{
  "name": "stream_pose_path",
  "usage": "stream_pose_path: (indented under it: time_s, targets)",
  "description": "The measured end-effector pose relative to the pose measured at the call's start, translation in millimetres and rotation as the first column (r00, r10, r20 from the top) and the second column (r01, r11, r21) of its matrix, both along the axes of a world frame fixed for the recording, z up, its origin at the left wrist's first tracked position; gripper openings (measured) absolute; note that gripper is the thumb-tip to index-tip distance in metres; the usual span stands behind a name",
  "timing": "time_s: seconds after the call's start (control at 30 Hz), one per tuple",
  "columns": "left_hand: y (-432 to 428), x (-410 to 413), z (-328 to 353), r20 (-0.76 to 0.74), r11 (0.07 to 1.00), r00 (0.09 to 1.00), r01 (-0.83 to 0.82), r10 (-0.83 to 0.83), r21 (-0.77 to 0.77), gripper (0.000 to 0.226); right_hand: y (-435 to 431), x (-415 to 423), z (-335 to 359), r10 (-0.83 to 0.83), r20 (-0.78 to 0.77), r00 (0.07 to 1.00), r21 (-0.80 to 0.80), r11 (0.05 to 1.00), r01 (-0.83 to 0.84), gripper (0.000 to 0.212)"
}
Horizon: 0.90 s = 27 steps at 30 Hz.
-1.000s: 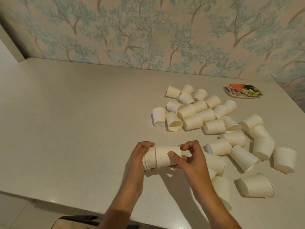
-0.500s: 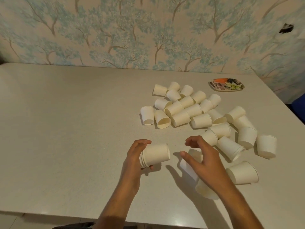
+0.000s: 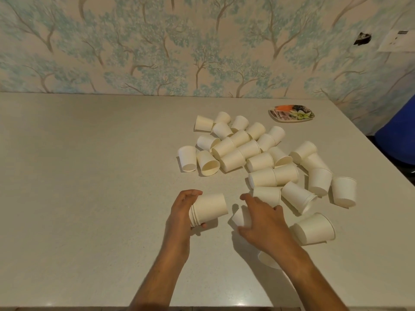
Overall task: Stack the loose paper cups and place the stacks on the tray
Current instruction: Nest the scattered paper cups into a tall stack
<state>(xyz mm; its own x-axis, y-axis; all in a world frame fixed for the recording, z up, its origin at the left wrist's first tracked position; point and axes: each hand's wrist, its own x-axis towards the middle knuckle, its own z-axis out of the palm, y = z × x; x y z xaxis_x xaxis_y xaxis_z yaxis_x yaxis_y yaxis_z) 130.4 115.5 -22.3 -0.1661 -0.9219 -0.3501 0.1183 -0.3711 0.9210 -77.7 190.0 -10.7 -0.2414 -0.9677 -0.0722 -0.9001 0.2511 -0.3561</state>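
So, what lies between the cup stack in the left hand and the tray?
In the head view, loose cups, mostly on their sides, lie on the table between the stack and the tray.

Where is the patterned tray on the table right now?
In the head view, the tray sits at the far right of the table, close to the wallpapered wall, just beyond the farthest loose cups.

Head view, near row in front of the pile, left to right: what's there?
left hand → cup stack that it grips → loose cup held by the right hand → right hand → side-lying cup
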Motion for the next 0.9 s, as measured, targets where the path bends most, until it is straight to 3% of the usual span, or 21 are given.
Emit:
stream_pose_path:
  time_s: [0.07,0.13,0.23,0.3,0.4,0.53,0.67,0.9]
  targets:
    - [0.5,-2.4,-0.9,-0.004,1.0,1.0,-0.005,0.005,-0.011,0.062,-3.3,-8.1,8.4,-0.058,0.263,0.963,-0.148,0.984,0.1,0.075]
    - [0.8,-4.3,-1.9,-0.011,1.0,1.0,-0.011,0.011,-0.017,0.061,-5.8,-14.5,17.0,-0.065,0.546,0.835,-0.296,0.918,0.265,0.066]
    - [2.3,-8.3,-5.6,-0.02,1.0,1.0,-0.003,0.002,-0.023,0.061,-5.2,-10.2,27.4,0.008,0.884,0.468,-0.276,0.816,0.507,0.05]
    - [4.1,-11.4,-7.7,-0.022,1.0,1.0,0.011,-0.011,-0.024,0.059,-6.2,-1.2,29.0,0.054,0.969,0.243,-0.192,0.781,0.594,0.048]
    - [6.7,-15.9,-9.1,-0.013,0.999,0.999,0.03,-0.03,-0.026,0.056,-8.6,15.5,24.3,0.099,0.989,0.115,-0.148,0.774,0.616,0.048]
    - [6.2,-20.5,-11.1,-0.04,0.999,0.999,0.028,-0.03,-0.033,0.041,-7.3,33.0,16.6,0.117,0.986,0.118,-0.164,0.791,0.589,0.043]
    - [7.5,-26.2,-7.3,-0.063,0.998,0.997,0.039,-0.042,-0.044,0.052,-4.0,46.9,12.1,0.064,0.971,0.231,-0.182,0.825,0.535,0.046]
    - [3.3,-25.6,-6.5,-0.207,1.0,0.978,0.003,-0.002,0.008,0.057,1.7,45.3,19.8,0.122,0.889,0.442,-0.289,0.898,0.333,0.05]
